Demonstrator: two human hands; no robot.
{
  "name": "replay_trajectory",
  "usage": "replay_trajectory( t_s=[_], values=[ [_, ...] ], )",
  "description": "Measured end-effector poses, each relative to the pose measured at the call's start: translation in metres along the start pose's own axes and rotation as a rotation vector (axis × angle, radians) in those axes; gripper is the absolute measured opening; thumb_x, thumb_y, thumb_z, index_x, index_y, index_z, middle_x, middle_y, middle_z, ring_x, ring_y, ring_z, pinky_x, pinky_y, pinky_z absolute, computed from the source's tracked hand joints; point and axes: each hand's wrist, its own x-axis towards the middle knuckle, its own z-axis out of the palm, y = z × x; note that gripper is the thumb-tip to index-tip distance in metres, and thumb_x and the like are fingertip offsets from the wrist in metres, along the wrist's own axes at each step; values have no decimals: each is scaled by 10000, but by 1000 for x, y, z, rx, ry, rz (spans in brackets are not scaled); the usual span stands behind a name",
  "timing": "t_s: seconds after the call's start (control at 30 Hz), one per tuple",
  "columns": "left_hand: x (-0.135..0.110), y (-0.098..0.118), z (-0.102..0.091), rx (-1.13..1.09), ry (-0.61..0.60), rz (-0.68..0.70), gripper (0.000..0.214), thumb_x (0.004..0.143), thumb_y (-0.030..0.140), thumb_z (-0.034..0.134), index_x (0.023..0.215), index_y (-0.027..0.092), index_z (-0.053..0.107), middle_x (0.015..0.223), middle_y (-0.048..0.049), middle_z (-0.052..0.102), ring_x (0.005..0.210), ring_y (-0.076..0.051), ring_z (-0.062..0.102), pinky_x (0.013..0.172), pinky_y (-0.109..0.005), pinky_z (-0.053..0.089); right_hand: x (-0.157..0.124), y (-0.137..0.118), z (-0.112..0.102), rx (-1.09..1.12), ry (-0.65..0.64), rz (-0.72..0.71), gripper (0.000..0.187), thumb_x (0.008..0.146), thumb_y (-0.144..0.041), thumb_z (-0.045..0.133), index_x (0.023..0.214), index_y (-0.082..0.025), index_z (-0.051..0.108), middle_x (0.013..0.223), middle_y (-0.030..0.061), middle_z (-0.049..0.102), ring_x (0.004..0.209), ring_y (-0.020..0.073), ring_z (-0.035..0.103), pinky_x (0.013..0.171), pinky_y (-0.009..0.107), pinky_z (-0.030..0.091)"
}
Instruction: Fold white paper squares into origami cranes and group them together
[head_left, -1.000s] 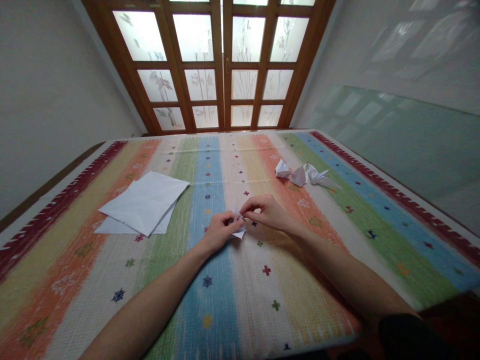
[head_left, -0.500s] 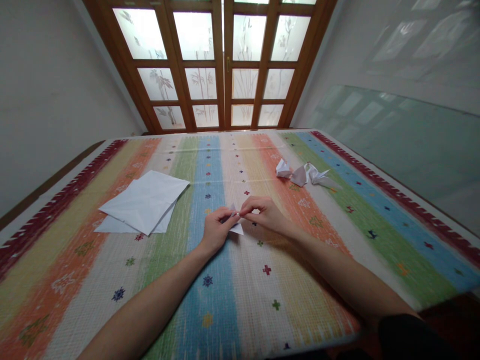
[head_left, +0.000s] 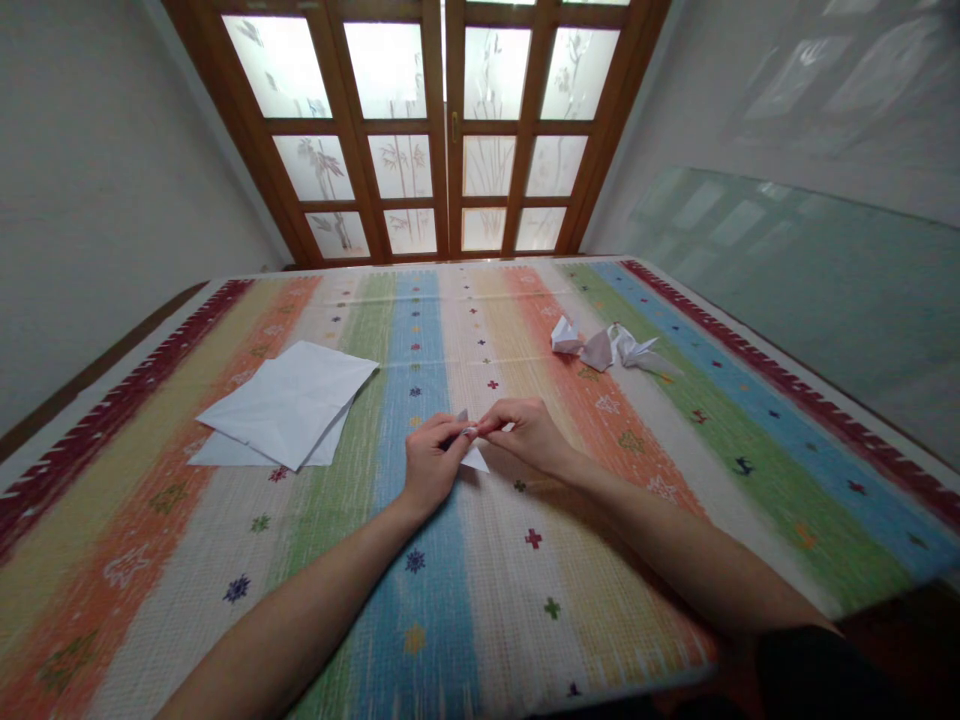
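Observation:
A small folded white paper piece (head_left: 473, 457) lies at the middle of the striped tablecloth (head_left: 675, 470). My left hand (head_left: 428, 462) curls over its left side, fingers closed on it. My right hand (head_left: 525, 433) pinches its upper tip from the right. Most of the paper is hidden under the fingers; only a pointed corner and a tip show.
A stack of flat white paper sheets (head_left: 289, 405) lies to the left. Three folded paper figures (head_left: 609, 349) sit at the far right of the cloth. Wooden doors with frosted panes (head_left: 442, 130) stand beyond the table; walls close in on both sides.
Both hands have shifted slightly with the paper piece, which now lies lower against the cloth. The pinch at its tip has tightened.

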Motion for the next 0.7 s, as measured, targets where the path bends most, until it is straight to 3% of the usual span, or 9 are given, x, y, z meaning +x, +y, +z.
replay_trajectory(
  t_s=[0.2,0.43,0.6,0.7],
  values=[
    [-3,3,2,39,20,52,117,812,256,644,782,220,752,768,-33,679,700,-157,582,677,-273,449,-2,-6,8,13,74,163,169,760,-203,724,627,-169,625,603,5,655,554,119,580,552,235,422],
    [1,3,2,-44,58,-126,153,816,282,597,723,191,676,723,-16,650,689,-156,561,681,-272,439,1,-7,9,148,50,201,118,754,-263,715,796,-179,644,717,13,679,645,130,615,615,256,483],
    [3,0,3,-104,74,-197,169,782,333,637,717,186,689,696,-13,657,668,-154,566,670,-272,446,1,-3,11,224,-13,252,165,772,-333,699,779,-170,675,723,29,697,637,131,622,602,253,490],
    [3,1,3,-153,56,-226,196,764,370,663,728,183,709,701,-16,672,674,-155,580,664,-271,452,2,-1,11,237,15,278,197,802,-362,670,771,-168,684,693,30,687,611,132,612,586,255,482]
  ],
)
